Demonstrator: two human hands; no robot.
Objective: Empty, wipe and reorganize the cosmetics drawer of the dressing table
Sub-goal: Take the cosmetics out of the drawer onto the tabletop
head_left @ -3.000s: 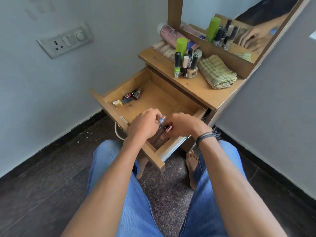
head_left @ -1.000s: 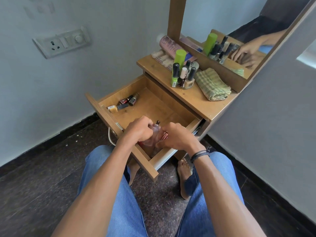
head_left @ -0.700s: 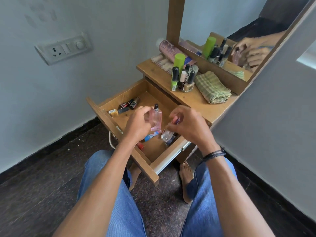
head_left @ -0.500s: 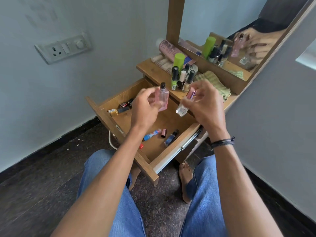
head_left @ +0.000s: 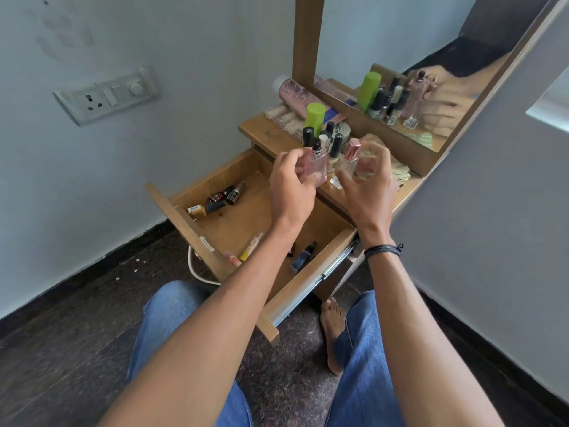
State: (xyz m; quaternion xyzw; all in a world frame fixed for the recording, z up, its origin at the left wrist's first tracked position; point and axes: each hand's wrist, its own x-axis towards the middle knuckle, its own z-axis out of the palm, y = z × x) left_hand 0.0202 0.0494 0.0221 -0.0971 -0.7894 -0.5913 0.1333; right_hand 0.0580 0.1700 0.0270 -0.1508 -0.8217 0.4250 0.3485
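Note:
The wooden drawer (head_left: pixel 184 223) of the dressing table stands pulled out. My left hand (head_left: pixel 289 186) grips a pink perfume bottle (head_left: pixel 317 167) with a black spray top. In my right hand (head_left: pixel 366 186) is a clear perfume bottle (head_left: pixel 346 166) with a rose cap. Both bottles hover at the tabletop's (head_left: pixel 264 131) front edge, beside standing nail polishes (head_left: pixel 308 137). Inside the drawer lie a few nail polish bottles (head_left: pixel 220 198) at the back left, a dark blue bottle (head_left: pixel 303 257) at the front, and thin tubes (head_left: pixel 251 248) along the front panel.
A green-capped bottle (head_left: pixel 315 115), a pink tube (head_left: pixel 295 94) and a folded checked cloth (head_left: pixel 400 174) crowd the tabletop under the mirror (head_left: pixel 400 57). A wall socket (head_left: pixel 104 97) sits to the left. A white cable (head_left: pixel 197 269) hangs below the drawer. My legs and bare foot (head_left: pixel 334 334) are on the dark floor.
Both hands lifted out of the drawer's front corner, each with a perfume bottle, and moved up and away to the tabletop edge. Small items remain where they rummaged.

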